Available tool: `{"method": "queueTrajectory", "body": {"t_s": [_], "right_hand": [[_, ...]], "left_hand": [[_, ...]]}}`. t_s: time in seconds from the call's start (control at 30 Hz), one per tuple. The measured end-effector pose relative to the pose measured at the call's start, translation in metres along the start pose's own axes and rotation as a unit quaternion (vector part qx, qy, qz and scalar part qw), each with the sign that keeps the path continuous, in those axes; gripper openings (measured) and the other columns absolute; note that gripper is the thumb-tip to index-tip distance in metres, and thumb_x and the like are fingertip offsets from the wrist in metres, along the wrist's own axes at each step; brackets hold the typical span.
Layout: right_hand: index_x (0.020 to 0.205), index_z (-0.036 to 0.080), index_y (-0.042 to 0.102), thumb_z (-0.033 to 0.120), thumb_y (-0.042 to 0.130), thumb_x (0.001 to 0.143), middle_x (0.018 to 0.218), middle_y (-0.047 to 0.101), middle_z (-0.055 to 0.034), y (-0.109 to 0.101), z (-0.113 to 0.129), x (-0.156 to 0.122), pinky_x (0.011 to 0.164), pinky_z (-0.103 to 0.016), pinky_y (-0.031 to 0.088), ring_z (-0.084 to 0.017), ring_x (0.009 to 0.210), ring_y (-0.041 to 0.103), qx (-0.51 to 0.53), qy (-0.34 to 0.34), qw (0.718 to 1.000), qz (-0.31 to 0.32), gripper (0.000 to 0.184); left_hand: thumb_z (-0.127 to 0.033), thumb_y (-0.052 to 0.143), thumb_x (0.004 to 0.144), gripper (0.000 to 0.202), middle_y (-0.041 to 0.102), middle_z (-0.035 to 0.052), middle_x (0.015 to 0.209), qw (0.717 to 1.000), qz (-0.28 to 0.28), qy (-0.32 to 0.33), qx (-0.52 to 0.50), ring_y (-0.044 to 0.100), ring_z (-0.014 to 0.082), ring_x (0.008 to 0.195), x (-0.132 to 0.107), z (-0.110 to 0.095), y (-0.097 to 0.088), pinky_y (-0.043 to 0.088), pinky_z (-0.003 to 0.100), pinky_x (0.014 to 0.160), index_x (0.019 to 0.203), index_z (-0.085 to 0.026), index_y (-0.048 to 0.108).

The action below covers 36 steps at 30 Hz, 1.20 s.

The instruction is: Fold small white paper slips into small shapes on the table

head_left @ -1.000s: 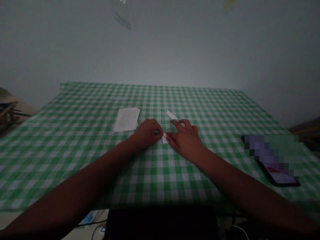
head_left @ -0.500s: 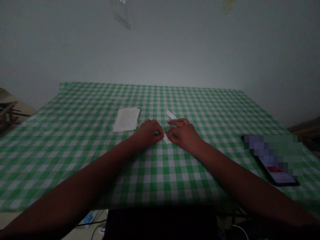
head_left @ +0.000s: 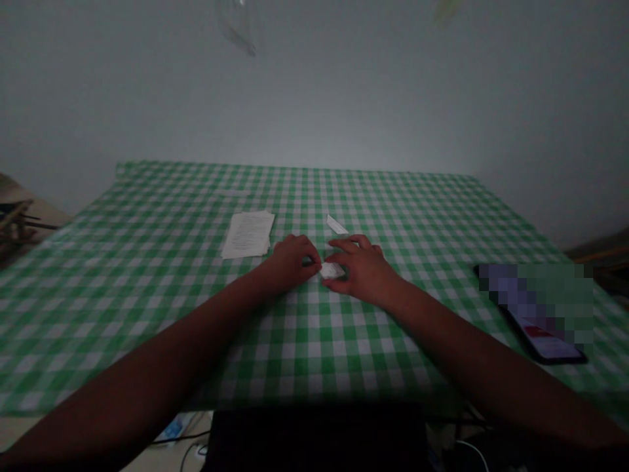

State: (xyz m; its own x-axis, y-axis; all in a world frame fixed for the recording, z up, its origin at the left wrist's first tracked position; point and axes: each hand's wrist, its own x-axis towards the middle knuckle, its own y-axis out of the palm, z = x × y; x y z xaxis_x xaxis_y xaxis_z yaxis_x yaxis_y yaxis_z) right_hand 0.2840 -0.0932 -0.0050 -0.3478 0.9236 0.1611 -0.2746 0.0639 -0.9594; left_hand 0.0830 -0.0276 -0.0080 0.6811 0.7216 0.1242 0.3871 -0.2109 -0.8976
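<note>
Both my hands meet at the middle of a table covered with a green and white checked cloth. My left hand is curled, its fingertips pinching the left end of a small folded white paper. My right hand has its fingers bent over the right end of that same paper, thumb under it. The paper lies low over the cloth between the two hands. A narrow white paper strip lies just beyond my right hand.
A small stack of white printed sheets lies left of my hands. A dark phone with a lit screen lies at the right, near the table's edge. A pale wall stands behind the table. Cables hang below the front edge.
My right hand has curled from flat fingers into a grip on the small paper and shifted slightly left. My left hand has stayed in place.
</note>
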Motion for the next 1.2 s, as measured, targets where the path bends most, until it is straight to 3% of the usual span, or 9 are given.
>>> {"method": "queueTrajectory", "body": {"t_s": [0.17, 0.37, 0.7, 0.87, 1.2], "right_hand": [[0.120, 0.031, 0.069, 0.059, 0.076, 0.073, 0.147, 0.051, -0.0051, -0.002, -0.010, -0.003, 0.094, -0.054, 0.041, -0.037, 0.132, 0.037, 0.038, -0.030, 0.999, 0.022, 0.055], [0.108, 0.030, 0.075, 0.034, 0.056, 0.095, 0.131, 0.064, -0.0031, 0.001, -0.017, 0.002, 0.094, -0.046, 0.041, -0.028, 0.121, 0.049, 0.086, -0.031, 0.996, -0.007, 0.023], [0.101, 0.029, 0.075, 0.040, 0.069, 0.084, 0.123, 0.067, -0.0035, 0.009, -0.006, 0.005, 0.091, -0.043, 0.041, -0.027, 0.112, 0.053, 0.078, 0.001, 0.996, -0.046, 0.022], [0.097, 0.029, 0.076, 0.032, 0.066, 0.087, 0.119, 0.069, -0.0022, 0.012, -0.015, 0.008, 0.090, -0.040, 0.041, -0.024, 0.110, 0.057, 0.101, -0.006, 0.993, -0.054, 0.015], [0.090, 0.023, 0.074, 0.032, 0.070, 0.080, 0.100, 0.069, -0.0046, 0.014, -0.010, 0.010, 0.085, -0.037, 0.041, -0.025, 0.102, 0.055, 0.096, 0.009, 0.993, -0.070, 0.014]], "left_hand": [[-0.029, 0.063, 0.085, 0.011, 0.065, 0.0046, 0.102, 1.000, -0.002, 0.015, 0.001, 0.057, 0.0208, 0.099, -0.001, 0.002, 0.000, 0.043, 0.039, 0.093, 0.087, -0.021, 0.071], [-0.028, 0.062, 0.086, 0.011, 0.064, 0.0042, 0.102, 1.000, -0.009, 0.028, 0.007, 0.055, 0.0214, 0.101, -0.002, 0.003, 0.002, 0.042, 0.039, 0.093, 0.090, -0.022, 0.070], [-0.032, 0.067, 0.082, 0.016, 0.063, 0.0035, 0.108, 0.999, 0.003, 0.038, 0.011, 0.052, 0.0234, 0.106, -0.005, -0.003, 0.001, 0.039, 0.039, 0.093, 0.096, -0.025, 0.070], [-0.037, 0.070, 0.079, 0.020, 0.062, 0.0026, 0.112, 1.000, 0.023, 0.017, 0.009, 0.052, 0.0242, 0.108, -0.004, -0.002, 0.000, 0.038, 0.040, 0.094, 0.097, -0.027, 0.070], [-0.038, 0.070, 0.080, 0.017, 0.064, 0.0027, 0.105, 1.000, -0.019, 0.014, 0.020, 0.051, 0.0244, 0.106, -0.007, -0.009, 0.004, 0.038, 0.040, 0.091, 0.092, -0.025, 0.070]]}}
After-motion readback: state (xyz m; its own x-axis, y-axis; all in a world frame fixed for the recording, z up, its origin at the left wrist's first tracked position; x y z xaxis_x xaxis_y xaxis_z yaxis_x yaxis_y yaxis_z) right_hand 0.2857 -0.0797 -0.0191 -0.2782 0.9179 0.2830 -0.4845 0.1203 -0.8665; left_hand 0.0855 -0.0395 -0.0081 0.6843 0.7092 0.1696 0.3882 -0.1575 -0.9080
